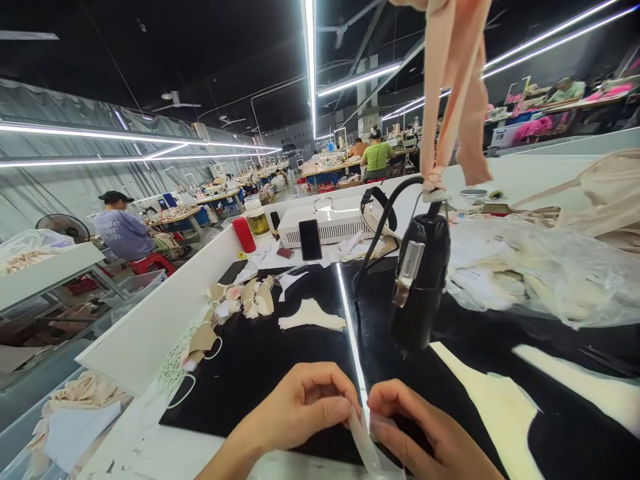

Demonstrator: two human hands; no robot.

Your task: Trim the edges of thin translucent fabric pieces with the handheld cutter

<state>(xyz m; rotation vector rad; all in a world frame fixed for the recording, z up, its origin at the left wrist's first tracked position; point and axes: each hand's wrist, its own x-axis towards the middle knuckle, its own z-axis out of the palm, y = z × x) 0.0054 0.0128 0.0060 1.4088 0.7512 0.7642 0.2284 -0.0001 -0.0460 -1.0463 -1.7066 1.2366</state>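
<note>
My left hand (313,410) is closed, thumb against fingers, on the top of a thin translucent strip (367,447) near the table's front edge. Just to its right, my right hand (415,423) pinches the other side of the same filmy piece. Beyond my hands, a cream fabric piece (311,315) lies on the black tabletop (260,360). Another cream piece (495,407) lies to the right of my right hand. A black handheld tool (421,280) with a cord hangs from peach cloth strips (443,87) above the table.
Fabric bundles (250,298) and pale cord (177,357) lie at the left. Behind stand a phone (310,240), a white vented box (327,225) and a red cylinder (243,235). Plastic bags (555,273) cover the right side. People sit at other tables.
</note>
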